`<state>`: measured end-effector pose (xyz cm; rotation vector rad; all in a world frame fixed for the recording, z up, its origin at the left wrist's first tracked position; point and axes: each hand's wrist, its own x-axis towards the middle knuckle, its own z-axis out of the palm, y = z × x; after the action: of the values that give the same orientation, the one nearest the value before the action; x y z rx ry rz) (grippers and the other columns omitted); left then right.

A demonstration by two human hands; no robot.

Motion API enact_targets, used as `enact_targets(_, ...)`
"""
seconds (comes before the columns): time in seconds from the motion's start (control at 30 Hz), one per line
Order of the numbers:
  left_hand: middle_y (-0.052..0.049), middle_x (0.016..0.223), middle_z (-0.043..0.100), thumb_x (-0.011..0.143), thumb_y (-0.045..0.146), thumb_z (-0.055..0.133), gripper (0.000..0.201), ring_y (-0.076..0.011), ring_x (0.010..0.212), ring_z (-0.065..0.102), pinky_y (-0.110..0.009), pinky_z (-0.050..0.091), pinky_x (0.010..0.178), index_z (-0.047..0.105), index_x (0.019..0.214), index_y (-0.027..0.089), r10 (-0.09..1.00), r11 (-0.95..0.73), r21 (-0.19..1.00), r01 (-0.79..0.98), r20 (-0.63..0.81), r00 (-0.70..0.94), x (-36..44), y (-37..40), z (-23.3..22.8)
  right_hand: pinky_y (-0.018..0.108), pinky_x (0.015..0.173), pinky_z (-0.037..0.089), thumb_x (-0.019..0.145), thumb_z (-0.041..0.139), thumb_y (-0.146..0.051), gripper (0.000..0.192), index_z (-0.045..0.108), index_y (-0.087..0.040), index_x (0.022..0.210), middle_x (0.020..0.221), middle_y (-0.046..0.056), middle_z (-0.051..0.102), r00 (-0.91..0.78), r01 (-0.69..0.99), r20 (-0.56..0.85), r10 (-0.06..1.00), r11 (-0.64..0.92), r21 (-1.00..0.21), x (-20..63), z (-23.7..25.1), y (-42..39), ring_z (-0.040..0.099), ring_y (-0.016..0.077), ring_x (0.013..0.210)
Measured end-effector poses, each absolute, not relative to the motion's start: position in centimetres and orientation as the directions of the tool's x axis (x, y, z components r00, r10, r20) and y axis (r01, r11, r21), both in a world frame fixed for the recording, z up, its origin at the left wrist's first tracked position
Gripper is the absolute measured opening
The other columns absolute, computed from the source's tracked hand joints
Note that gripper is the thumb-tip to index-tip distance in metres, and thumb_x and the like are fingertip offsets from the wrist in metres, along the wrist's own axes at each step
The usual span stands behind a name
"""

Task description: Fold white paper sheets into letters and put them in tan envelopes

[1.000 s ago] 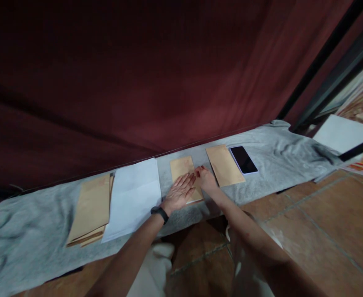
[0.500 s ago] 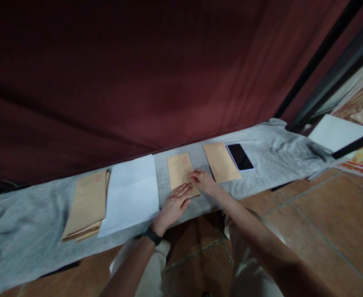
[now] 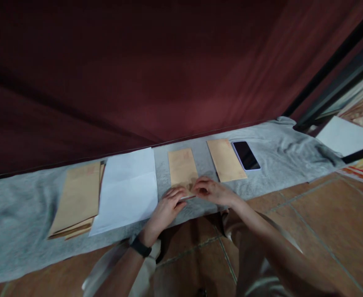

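Note:
A tan paper envelope [image 3: 183, 165] lies on the grey cloth in front of me, with a faint reddish print near its far end. My left hand [image 3: 169, 206], a dark band on its wrist, has its fingers bent over the near left end of this envelope. The thumb sits at the near edge, where a thin pale strip shows. My right hand [image 3: 214, 192] is curled at the near right corner, fingertips drawn together on the paper. Just to the right rests a second tan envelope [image 3: 227, 160], untouched.
A phone [image 3: 246, 155] in a pale case lies beyond the right envelope. White paper sheets [image 3: 127, 185] and a stack of tan envelopes [image 3: 76, 198] are on the left. The grey cloth [image 3: 20, 222] covers a narrow bench before a dark red curtain [image 3: 169, 82].
Both hands have drawn back toward the envelope's near edge, the left fingers going from flat to bent. The pale strip at that edge now shows. The view has shifted slightly.

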<state>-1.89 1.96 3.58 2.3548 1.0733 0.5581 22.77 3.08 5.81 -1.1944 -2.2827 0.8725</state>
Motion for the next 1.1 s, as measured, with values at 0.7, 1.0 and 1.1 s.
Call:
enact_targets(0.7,-0.009,0.121,0.067,0.097,0.014,0.045,0.027,-0.0246,0.113,0.061,-0.042,0.051,0.099,0.062,0.118,0.018,0.797,-0.604,0.263,0.753,0.183,0.576,-2.2,0.4,3.8,0.040,0.092,0.047,0.101,0.048,-0.023,0.017,0.064,-0.019,0.101,0.102,0.007,0.064,-0.560,0.745,0.103,0.822,0.553,-0.373,22.6,5.0,0.7,0.060,0.0220,0.096)
enact_targets(1.0,-0.008,0.109,0.066,0.098,0.016,0.043,0.019,-0.0224,0.103,0.060,-0.038,0.052,0.091,0.060,0.104,0.018,0.866,-0.498,0.387,0.776,0.176,0.467,-1.7,0.7,4.8,0.036,0.085,0.050,0.101,0.048,-0.020,0.015,0.062,-0.019,0.096,0.097,0.006,0.063,-0.500,0.737,0.165,0.850,0.518,-0.434,22.5,4.5,1.1,0.060,0.0203,0.090)
enact_targets(1.1,-0.008,0.105,0.063,0.097,0.016,0.043,0.016,-0.0226,0.098,0.058,-0.038,0.051,0.089,0.059,0.099,0.019,0.875,-0.483,0.400,0.779,0.181,0.449,-1.5,0.8,4.7,0.037,0.086,0.050,0.100,0.049,-0.020,0.014,0.062,-0.019,0.096,0.098,0.006,0.063,-0.491,0.744,0.171,0.854,0.513,-0.427,22.5,4.3,1.1,0.060,0.0210,0.091)
